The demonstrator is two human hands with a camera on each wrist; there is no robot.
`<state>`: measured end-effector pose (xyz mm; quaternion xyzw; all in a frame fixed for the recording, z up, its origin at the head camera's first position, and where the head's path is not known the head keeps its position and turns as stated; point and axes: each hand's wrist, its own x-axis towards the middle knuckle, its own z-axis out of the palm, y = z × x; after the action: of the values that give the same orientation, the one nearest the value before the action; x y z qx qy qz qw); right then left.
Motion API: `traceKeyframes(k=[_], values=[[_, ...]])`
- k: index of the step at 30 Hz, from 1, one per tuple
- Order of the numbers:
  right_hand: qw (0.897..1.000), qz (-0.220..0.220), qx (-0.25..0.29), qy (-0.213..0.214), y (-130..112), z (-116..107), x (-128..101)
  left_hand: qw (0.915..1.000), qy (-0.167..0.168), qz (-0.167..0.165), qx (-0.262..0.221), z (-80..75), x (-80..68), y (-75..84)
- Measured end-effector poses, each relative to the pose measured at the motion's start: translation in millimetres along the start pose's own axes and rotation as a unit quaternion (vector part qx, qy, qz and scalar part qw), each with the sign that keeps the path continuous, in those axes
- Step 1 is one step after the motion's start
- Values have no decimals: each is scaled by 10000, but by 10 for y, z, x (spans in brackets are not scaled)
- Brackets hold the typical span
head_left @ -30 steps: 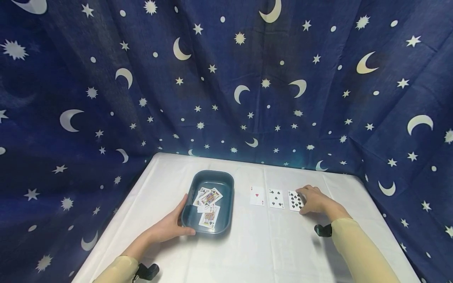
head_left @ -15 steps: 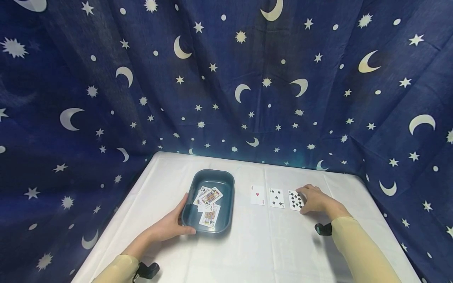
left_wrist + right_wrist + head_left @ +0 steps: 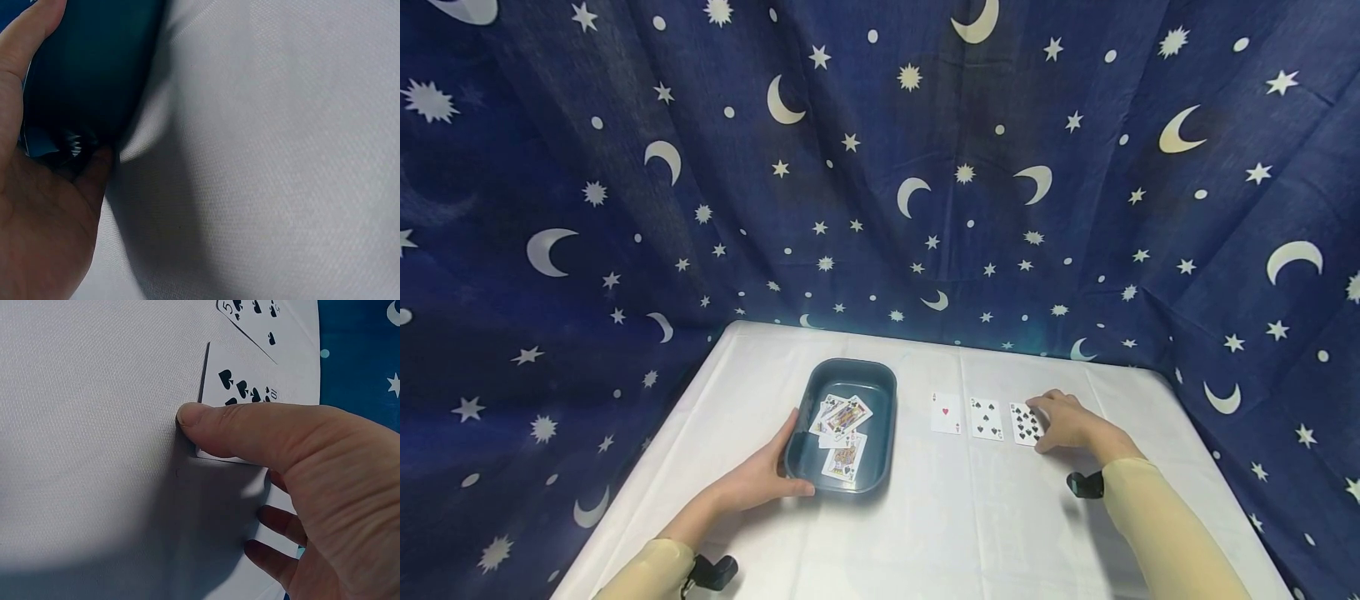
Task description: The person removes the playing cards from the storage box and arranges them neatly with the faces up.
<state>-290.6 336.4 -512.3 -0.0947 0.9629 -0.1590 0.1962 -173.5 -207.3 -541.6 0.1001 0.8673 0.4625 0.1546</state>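
A dark teal tray [image 3: 882,392] sits left of centre on the white table, with several face cards lying loose inside it. My left hand [image 3: 765,477] holds its near left corner, thumb along the front wall and fingers up the left side. Close up, the palm [image 3: 44,212] lies against the tray wall [image 3: 94,62]. To the right lie an ace of hearts [image 3: 945,413], a five of spades [image 3: 986,418] and a ten of spades [image 3: 1023,423] in a row. My right hand [image 3: 1051,422] pinches the ten of spades [image 3: 250,387], its thumb [image 3: 212,425] at the card's edge.
White cloth covers the table [image 3: 955,517], with bare cloth in front of the cards and tray. A dark blue curtain with moons and stars [image 3: 880,167] hangs close behind and to both sides. The table's right edge [image 3: 1225,492] is near my right forearm.
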Motion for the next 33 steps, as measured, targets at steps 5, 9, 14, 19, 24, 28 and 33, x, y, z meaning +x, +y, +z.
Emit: traceKeyframes(k=[5,9,14,19,24,28,33], values=[[10000,2,14,11,0,1,-1,10000,16,14,-19,1,0,-3],[10000,-24,22,29,-5,1,-5,10000,30,26,-11,5,0,-7],[10000,-35,11,31,-11,0,-7,10000,50,60,-10,3,-6,11],[10000,-25,-13,39,-6,-8,-8,10000,25,50,-38,1,-13,24],[10000,-50,-12,10,-3,-4,-10,10000,-7,23,-29,-1,-15,15],[10000,-77,-9,3,-4,2,-11,10000,-2,-8,21,1,-11,4],[9999,-131,31,5,5,-11,-25,10000,22,-4,80,1,-7,4]])
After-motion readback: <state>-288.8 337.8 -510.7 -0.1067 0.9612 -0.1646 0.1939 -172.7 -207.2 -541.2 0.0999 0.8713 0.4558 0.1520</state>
